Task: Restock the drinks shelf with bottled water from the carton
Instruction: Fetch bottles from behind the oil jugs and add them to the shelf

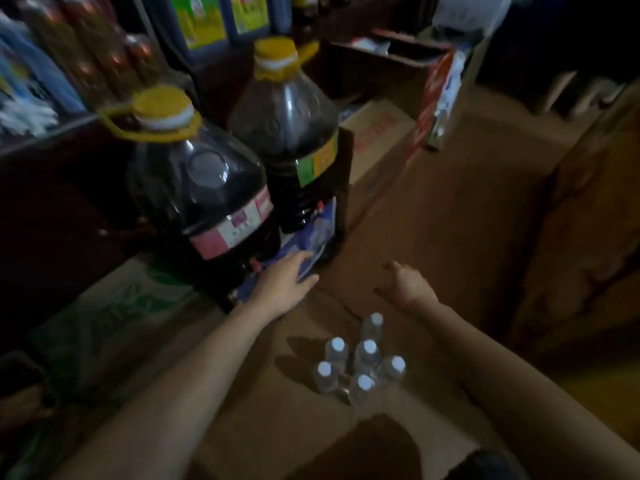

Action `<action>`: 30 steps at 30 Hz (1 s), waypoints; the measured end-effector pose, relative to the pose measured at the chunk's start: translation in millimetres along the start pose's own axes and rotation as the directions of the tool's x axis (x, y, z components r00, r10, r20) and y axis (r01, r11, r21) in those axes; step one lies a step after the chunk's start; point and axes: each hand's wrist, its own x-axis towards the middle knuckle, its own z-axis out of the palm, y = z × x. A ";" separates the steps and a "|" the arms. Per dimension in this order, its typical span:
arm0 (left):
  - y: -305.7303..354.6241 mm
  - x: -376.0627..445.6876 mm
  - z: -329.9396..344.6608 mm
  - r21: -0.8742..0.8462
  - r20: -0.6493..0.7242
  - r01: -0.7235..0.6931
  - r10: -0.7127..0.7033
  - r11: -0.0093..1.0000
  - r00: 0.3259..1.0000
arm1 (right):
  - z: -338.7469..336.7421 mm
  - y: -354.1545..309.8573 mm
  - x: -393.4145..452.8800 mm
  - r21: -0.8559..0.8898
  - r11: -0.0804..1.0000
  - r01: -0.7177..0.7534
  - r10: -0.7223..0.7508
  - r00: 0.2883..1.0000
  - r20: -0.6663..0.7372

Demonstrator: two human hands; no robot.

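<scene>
Six small water bottles [360, 362], clear with white caps, stood upright in a tight cluster on a flat cardboard carton [277, 410] nearest the camera; probably staged there for shelving. Beyond them the left hand [282, 284] lay flat, fingers spread, on a blue-printed box [311, 244], gripping nothing, seemingly to steady or shift it. The right hand [403, 284] hovered loose and empty over cardboard. Farther back, two large dark jugs [207, 188] with yellow caps sat on that box. Shelf goods behind were blurred.
</scene>
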 end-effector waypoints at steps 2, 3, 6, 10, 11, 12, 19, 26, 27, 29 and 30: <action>-20.5 2.5 53.3 -0.023 0.038 0.017 -0.017 1.000 0.999 | 44.9 30.9 20.1 0.007 0.999 -0.039 0.039 0.999 0.022; -31.0 2.0 76.9 -0.034 0.059 0.030 -0.028 0.999 0.998 | 65.1 44.1 30.0 0.018 0.998 -0.055 0.054 0.998 0.041; -65.7 -3.4 132.6 -0.079 0.054 0.064 -0.060 0.995 0.997 | 114.5 74.0 61.2 0.052 0.998 -0.037 0.031 0.994 0.109; -109.5 -18.1 171.4 -0.065 0.022 0.145 -0.144 0.987 0.989 | 153.7 101.6 96.1 -0.023 0.998 0.052 -0.047 0.979 0.196; -117.9 -23.2 175.2 -0.063 0.017 0.176 -0.175 0.982 0.984 | 160.6 107.1 101.0 -0.027 0.998 0.056 -0.049 0.978 0.200; -125.3 -27.9 177.4 -0.063 0.008 0.207 -0.207 0.976 0.978 | 165.9 111.3 105.0 -0.029 0.998 0.064 -0.057 0.981 0.187; -136.2 -40.2 168.1 -0.122 -0.006 0.265 -0.267 0.957 0.964 | 163.1 112.2 106.2 -0.063 0.992 0.108 -0.103 0.991 0.085; -88.8 -27.6 119.7 -0.153 -0.027 0.249 -0.256 0.956 0.966 | 86.1 52.1 73.4 -0.098 0.964 0.247 -0.259 0.957 -0.134; -77.2 -29.4 105.4 -0.153 -0.007 0.248 -0.252 0.957 0.968 | 68.2 38.9 62.1 -0.093 0.957 0.274 -0.287 0.940 -0.183; -53.0 -30.5 71.6 -0.183 0.036 0.241 -0.238 0.953 0.971 | 27.5 10.0 39.7 -0.043 0.946 0.320 -0.320 0.910 -0.266; -38.9 -31.4 50.1 -0.206 0.059 0.250 -0.243 0.946 0.968 | 5.1 -7.5 28.3 0.002 0.938 0.347 -0.331 0.898 -0.290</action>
